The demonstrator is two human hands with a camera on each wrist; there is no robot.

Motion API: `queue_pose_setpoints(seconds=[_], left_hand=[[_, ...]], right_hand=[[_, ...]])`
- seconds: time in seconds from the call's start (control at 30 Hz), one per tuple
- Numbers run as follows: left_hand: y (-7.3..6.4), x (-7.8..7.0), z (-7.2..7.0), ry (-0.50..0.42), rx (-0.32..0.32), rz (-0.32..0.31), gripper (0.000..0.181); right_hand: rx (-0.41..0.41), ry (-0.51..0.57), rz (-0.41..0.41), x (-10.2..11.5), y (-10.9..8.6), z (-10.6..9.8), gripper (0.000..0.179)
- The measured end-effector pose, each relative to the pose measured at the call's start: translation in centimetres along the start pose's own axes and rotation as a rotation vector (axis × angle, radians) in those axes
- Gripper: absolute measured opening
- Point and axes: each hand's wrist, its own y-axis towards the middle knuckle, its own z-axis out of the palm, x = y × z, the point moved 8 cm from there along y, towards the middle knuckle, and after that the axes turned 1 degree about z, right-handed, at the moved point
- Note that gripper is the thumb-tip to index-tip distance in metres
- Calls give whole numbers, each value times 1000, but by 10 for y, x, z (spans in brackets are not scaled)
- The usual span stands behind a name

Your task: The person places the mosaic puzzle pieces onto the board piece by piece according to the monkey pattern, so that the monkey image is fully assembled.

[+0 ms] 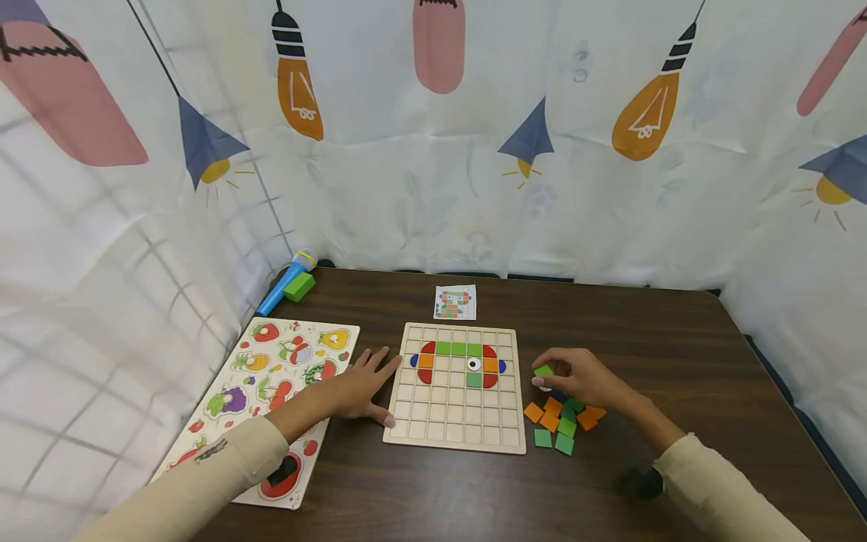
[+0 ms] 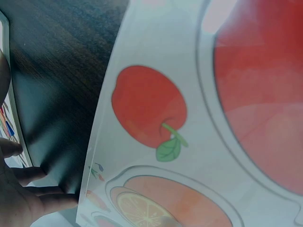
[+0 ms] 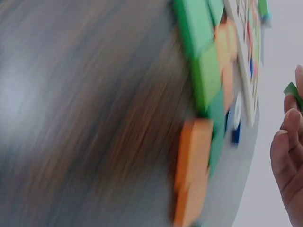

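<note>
A wooden grid board [image 1: 433, 414] lies at the middle of the table, with red, green, orange and blue pieces and a round eye piece [image 1: 474, 364] set in its upper rows. My left hand [image 1: 355, 388] rests at the board's left edge, its fingers spread. Between thumb and fingers, my right hand [image 1: 582, 376] pinches a green square tile [image 1: 543, 370], just right of the board. The same green tile [image 3: 290, 89] shows at the right of the right wrist view. Below that hand lies a loose pile of orange tiles [image 1: 533, 412] and green tiles [image 1: 564, 444].
A small pattern card [image 1: 455, 302] lies beyond the board. A white fruit puzzle board [image 1: 217, 421] covers the table's left side, partly under my left forearm. Behind it are a blue toy microphone [image 1: 281, 286] and a green block [image 1: 299, 287].
</note>
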Motion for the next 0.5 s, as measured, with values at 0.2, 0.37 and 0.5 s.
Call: queue_pose_setpoints(seconds=[0.2,0.37,0.5], left_hand=[[1,0,1,3,0,-3,109],[1,2,3,8,0,-8,109],[1,3,3,11,1,-10,109]], right_hand=[[31,62,-14,25,21,29,31],[84,131,-18,42,34,53,32],[131,155,-16,51,46,70,32]])
